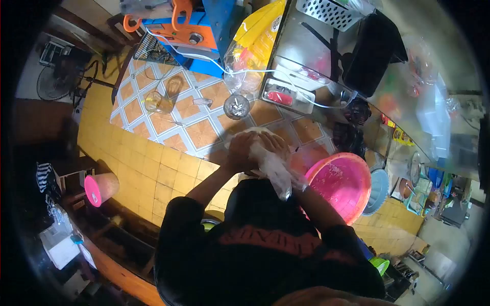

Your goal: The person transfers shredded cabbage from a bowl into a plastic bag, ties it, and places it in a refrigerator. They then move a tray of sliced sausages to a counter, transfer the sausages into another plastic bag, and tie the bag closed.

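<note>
My left hand (242,150) and my right hand (274,144) are close together at the near edge of the patterned table (199,133), both with fingers bent and pressed together. A crumpled clear plastic bag (275,171) hangs between them and lies over my right wrist. Under and beyond my fingertips shows the edge of a pale, rounded thing (250,132), mostly hidden. What my fingers hold is too covered to make out. A large pink basin (341,184) with pale bits inside stands right of my right hand.
Beyond my hands stand a glass with small pale items (236,107), an amber glass (158,103) and a blue and orange machine (191,36). A white cable (255,70) crosses to a white tray (287,97). A pink bucket (101,189) is on the floor left.
</note>
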Demonstrator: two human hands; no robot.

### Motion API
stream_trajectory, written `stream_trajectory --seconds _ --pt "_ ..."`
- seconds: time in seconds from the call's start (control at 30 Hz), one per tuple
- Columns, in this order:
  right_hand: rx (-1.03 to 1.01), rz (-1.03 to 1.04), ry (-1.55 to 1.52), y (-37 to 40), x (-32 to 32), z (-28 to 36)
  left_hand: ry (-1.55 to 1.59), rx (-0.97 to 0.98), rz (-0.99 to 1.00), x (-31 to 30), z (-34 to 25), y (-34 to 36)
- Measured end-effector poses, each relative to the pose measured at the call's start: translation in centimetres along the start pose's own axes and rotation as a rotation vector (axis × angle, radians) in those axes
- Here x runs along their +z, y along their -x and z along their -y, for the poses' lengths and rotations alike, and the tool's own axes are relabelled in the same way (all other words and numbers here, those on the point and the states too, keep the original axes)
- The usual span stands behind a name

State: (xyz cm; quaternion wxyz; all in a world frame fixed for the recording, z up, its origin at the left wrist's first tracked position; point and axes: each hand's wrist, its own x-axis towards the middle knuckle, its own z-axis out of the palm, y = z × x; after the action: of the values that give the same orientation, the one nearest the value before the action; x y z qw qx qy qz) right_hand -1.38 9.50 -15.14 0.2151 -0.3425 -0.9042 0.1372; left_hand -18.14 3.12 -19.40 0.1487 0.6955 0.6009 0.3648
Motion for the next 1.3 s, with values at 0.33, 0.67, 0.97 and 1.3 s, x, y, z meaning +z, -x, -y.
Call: stream_trajectory --seconds 0.33,0.67,0.97,1.3 --pt "0.06 0.09 -0.048 -0.5 0.6 -0.9 -0.098 -0.043 0.132 1.1 1.1 -0.5" --pt "0.106 -0.015 0.002 -0.2 0.9 -1.1 0.087 0.023 0.192 -3.9 -2.5 -3.6" --pt "0.17 -0.14 -0.305 2.6 -3.2 -1.4 0.145 0.39 0.252 1.7 -8.1 -4.7" --pt "0.216 -0.189 -0.227 0.6 3.6 -0.3 0.445 0.151 -0.21 4.6 -9.9 0.2"
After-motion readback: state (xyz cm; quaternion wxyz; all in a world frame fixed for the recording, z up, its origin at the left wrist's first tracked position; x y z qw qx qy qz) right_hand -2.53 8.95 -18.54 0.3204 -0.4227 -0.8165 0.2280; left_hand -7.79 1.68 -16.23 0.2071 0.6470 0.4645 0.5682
